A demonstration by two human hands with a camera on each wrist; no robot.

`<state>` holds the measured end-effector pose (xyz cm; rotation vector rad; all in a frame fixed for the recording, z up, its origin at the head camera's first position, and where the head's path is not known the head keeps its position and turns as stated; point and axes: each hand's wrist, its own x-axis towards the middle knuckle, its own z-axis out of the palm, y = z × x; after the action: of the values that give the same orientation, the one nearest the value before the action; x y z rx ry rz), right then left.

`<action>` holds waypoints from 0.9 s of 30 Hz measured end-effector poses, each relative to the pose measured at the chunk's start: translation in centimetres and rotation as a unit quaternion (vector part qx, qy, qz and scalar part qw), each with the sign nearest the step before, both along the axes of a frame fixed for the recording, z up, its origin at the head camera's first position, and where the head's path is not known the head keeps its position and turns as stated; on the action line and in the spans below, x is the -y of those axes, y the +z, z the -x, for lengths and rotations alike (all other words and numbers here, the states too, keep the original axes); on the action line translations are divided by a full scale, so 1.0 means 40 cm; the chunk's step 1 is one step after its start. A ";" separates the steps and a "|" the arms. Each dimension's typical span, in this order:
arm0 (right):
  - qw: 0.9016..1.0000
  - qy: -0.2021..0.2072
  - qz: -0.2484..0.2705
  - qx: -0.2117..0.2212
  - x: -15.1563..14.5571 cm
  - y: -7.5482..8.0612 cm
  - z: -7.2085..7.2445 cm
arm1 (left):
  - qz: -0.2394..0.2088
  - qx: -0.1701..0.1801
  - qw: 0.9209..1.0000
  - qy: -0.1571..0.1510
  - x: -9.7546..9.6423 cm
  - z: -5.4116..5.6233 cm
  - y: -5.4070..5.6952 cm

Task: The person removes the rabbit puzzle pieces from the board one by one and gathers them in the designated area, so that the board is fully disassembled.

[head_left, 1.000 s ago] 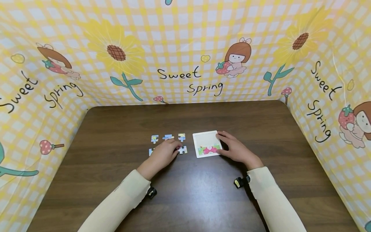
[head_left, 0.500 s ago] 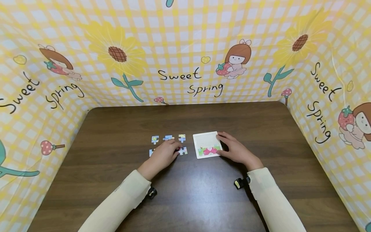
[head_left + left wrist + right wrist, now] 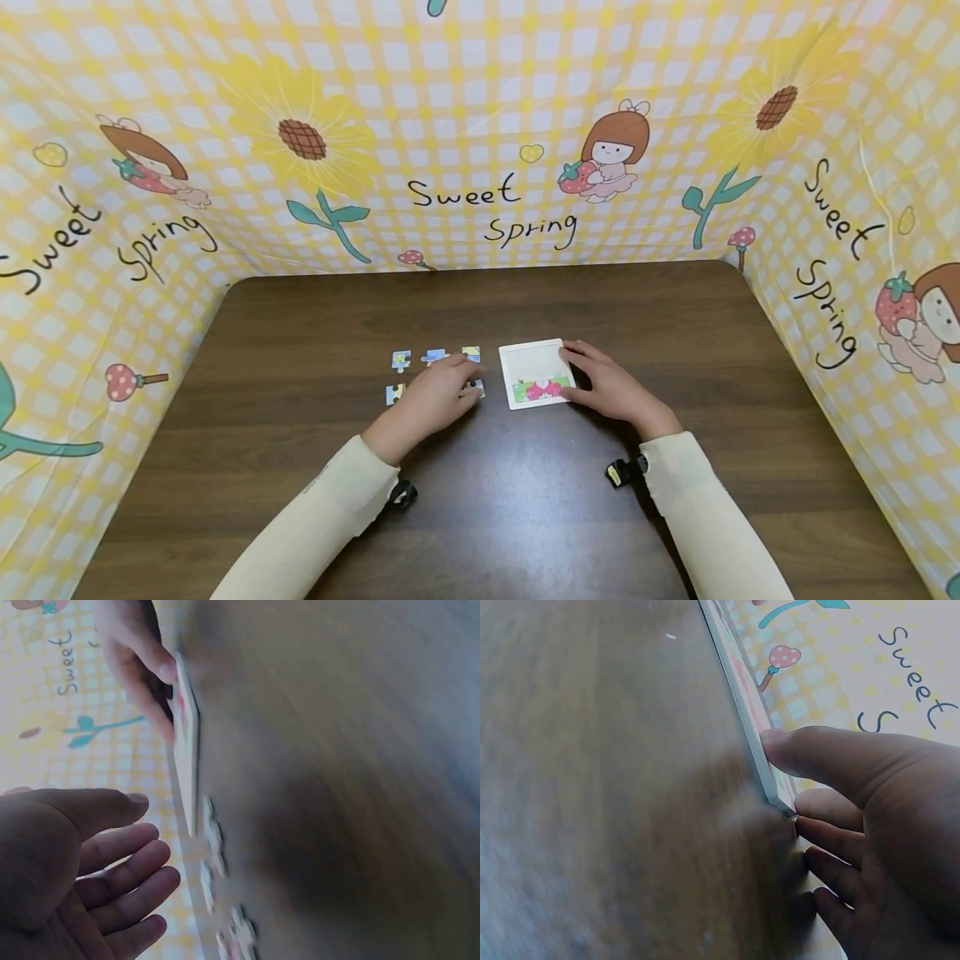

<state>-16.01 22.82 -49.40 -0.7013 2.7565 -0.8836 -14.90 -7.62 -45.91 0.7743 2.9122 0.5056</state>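
Observation:
A white puzzle tray (image 3: 537, 373) lies flat on the table, with a strip of pink and green picture along its near side and a bare white area beyond. My right hand (image 3: 606, 385) grips its right edge; in the right wrist view the thumb (image 3: 787, 750) lies on the rim and the fingers are along the side. My left hand (image 3: 437, 395) hovers over the loose puzzle pieces left of the tray, fingers relaxed and holding nothing. One jigsaw piece (image 3: 478, 387) shows partly beneath its fingertips, and another jigsaw piece (image 3: 470, 353) sits just beyond them.
More jigsaw pieces lie left of the hand: a blue one with yellow (image 3: 401, 359), a mostly blue one (image 3: 434, 356) and a nearer one (image 3: 393, 394). The dark wooden table (image 3: 480, 517) is walled by yellow checked cloth (image 3: 465, 100) at the back and sides.
My left hand has shifted slightly right over the pieces, uncovering more of the near-left piece and covering more of the near-right one. The right hand and the tray have stayed in place.

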 end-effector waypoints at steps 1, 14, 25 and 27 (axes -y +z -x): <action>1.000 0.000 0.000 0.000 0.000 0.000 0.000 | 0.000 0.001 1.000 -0.004 -0.007 -0.003 0.002; 1.000 0.000 -0.001 0.004 -0.003 -0.001 0.001 | 0.016 0.007 0.999 -0.032 -0.107 -0.022 0.004; 1.000 0.008 0.003 -0.008 -0.004 -0.004 0.003 | 0.016 -0.006 1.000 -0.022 -0.153 -0.023 -0.017; 1.000 0.005 0.004 -0.007 -0.006 -0.004 0.003 | 0.015 -0.001 1.000 -0.018 -0.157 -0.020 -0.023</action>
<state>-16.11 23.06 -49.57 -0.7247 2.7616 -0.8906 -14.09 -1.34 -46.83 0.8203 2.8949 0.4560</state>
